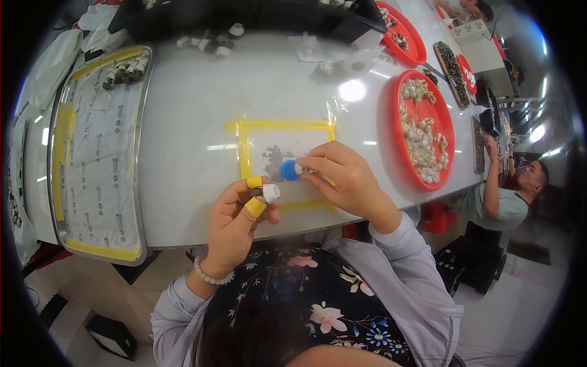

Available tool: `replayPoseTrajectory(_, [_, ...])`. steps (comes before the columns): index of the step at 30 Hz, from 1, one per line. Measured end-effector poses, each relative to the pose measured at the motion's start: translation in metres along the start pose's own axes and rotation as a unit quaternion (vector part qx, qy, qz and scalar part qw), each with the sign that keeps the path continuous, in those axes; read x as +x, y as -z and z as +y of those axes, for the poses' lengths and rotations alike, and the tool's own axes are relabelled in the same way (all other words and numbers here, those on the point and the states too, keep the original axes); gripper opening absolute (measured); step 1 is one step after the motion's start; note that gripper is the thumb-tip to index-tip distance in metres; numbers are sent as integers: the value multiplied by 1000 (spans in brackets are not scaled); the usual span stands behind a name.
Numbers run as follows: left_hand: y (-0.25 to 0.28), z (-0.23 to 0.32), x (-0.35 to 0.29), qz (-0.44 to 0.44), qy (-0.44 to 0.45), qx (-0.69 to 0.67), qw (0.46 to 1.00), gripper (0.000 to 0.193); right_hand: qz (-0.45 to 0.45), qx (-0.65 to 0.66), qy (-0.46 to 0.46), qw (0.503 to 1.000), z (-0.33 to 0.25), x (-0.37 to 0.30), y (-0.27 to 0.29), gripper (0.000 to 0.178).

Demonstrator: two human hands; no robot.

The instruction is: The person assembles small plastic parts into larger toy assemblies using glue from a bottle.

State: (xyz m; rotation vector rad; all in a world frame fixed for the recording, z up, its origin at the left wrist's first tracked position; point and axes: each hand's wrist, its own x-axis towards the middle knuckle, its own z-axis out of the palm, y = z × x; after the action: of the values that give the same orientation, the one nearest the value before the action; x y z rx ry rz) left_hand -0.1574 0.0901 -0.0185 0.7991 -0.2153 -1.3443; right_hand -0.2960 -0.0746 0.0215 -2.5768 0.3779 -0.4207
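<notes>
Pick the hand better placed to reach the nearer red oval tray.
Probably the right hand: nearer the tray, though holding a round blue item. The left hand, farther, pinches a white piece.

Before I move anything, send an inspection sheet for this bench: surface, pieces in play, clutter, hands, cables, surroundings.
Surface: white table, glossy; yellow tape frame ahead of the wearer, grey smudges inside it.
Pieces: white piece in left hand; pale piece in right hand, blue disc at its tip, joint unclear.
Stock: red tray at right, many small pale bits.
Clutter: loose bits near black bin; lined tray at left.
Hands: both pinching; yellow wraps on two left fingers.
Cables: nothing seen for certain.
Surroundings: seated co-worker at right.
</notes>
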Motion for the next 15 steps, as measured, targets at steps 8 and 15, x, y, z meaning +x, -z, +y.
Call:
replayPoseTrajectory(8, [0,-1,2,2,-9,0,1000,24,19,46,-30,998,-2,1,2,27])
replayPoseTrajectory(15, [2,-2,4,-4,-18,1,1000,25,-3,129,-110,985,-4,0,6,27])
